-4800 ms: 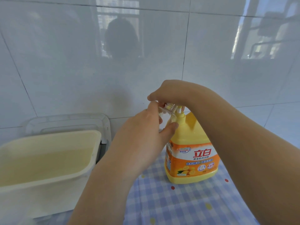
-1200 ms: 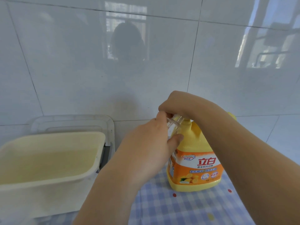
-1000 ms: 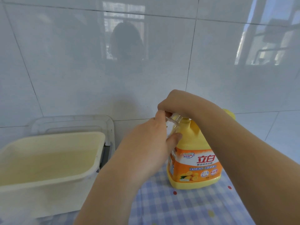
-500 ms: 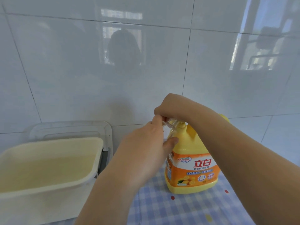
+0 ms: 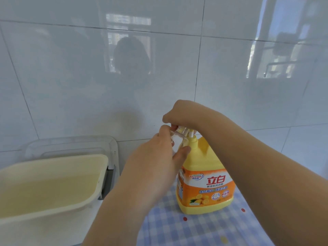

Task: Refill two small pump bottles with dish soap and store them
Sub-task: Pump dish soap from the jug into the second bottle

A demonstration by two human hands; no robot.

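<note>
A big yellow dish soap jug [image 5: 207,185] with an orange label stands on the blue checked cloth. My left hand [image 5: 156,167] grips a small clear bottle [image 5: 179,139], tilted, its mouth under the jug's pump nozzle. Most of the bottle is hidden behind my fingers. My right hand [image 5: 184,114] lies over the white pump head [image 5: 190,131], fingers curled down on it. The pump stem shows between the hand and the yellow cap.
A cream plastic tub [image 5: 49,189] stands at the left, close to my left forearm. Behind it leans a clear plastic lid or tray [image 5: 74,144] against the white tiled wall [image 5: 248,86]. The checked tablecloth [image 5: 204,231] runs to the front right.
Both hands stay at the pump throughout. The pump head now sits slightly higher, with more white stem showing. The camera has tilted a little; the jug has not moved.
</note>
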